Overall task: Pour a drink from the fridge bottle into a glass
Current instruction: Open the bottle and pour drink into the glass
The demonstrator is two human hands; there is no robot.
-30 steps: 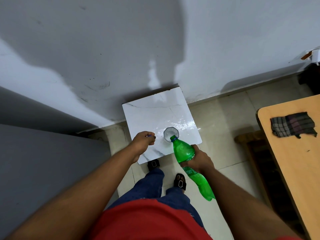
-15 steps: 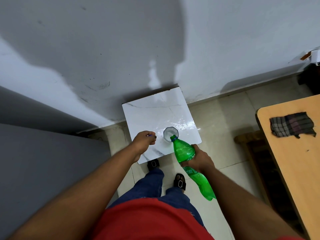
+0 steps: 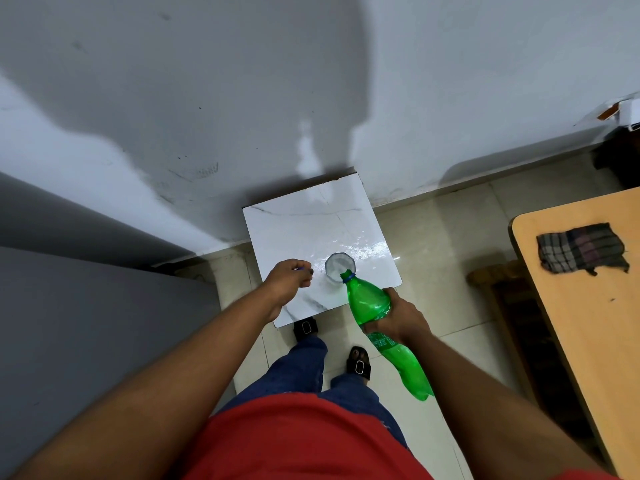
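Wooden table (image 3: 585, 306) with checked cloth (image 3: 581, 252) stands right of marble stand (image 3: 294, 220).

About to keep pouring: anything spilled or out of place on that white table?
Possibly: a glistening patch on the white table just beyond the glass, maybe spilled drops or only glare. The green bottle mouth is over the rim.

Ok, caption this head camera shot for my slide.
Right hand tilts a green bottle over a glass on a white marble-top table.
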